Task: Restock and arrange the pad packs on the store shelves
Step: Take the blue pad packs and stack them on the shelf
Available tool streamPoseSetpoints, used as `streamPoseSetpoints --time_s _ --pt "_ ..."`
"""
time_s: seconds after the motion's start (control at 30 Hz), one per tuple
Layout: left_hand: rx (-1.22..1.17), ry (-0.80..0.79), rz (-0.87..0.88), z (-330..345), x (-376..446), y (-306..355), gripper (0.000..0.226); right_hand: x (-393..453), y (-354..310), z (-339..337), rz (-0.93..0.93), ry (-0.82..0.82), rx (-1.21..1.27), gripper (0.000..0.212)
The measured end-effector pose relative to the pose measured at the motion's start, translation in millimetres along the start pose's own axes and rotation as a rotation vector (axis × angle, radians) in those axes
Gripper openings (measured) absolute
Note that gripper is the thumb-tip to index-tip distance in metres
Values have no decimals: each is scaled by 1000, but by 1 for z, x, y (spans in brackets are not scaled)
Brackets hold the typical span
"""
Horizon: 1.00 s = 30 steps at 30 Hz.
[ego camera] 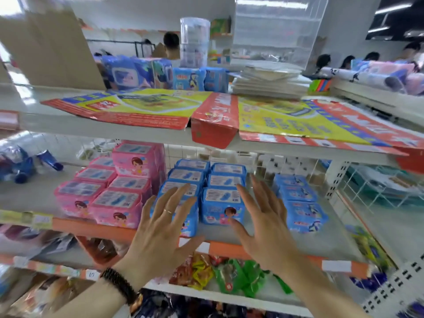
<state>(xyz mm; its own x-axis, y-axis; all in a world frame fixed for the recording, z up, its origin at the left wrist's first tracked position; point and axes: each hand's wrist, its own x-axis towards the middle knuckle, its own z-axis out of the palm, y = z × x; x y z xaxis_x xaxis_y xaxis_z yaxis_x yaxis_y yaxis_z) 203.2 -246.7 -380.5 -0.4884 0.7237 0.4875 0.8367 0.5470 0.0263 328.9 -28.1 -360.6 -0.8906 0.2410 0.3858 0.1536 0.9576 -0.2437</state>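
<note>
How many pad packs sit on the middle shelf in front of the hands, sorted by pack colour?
Pink packs: 7 visible
Light blue packs with the child picture: 6 visible
Blue packs in the right-hand row: 3 visible
Total: 16 visible; any packs hidden behind the rows cannot be counted.
Both the left hand and the right hand are open and hold no pack.

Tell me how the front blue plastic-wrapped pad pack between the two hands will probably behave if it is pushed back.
The front blue plastic-wrapped pad pack probably feels soft and light: its wrapper is puffy and creased. The glossy film may slide easily on the smooth white shelf. It stands upright on a narrow base, so a high push could tip it against the packs behind.
</note>
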Motion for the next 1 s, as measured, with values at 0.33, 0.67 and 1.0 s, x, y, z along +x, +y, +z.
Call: streamPoseSetpoints --time_s 0.33,0.67,1.0 --pt "48 131 -90 -61 -3 33 74 1 -9 -45 -115 10 101 72" --pt "37 316 -1 -126 16 50 72 2 -21 -85 -275 268 177 68" --pt "149 469 129 -200 125 -17 73 100 -70 -163 -450 475 78 69"
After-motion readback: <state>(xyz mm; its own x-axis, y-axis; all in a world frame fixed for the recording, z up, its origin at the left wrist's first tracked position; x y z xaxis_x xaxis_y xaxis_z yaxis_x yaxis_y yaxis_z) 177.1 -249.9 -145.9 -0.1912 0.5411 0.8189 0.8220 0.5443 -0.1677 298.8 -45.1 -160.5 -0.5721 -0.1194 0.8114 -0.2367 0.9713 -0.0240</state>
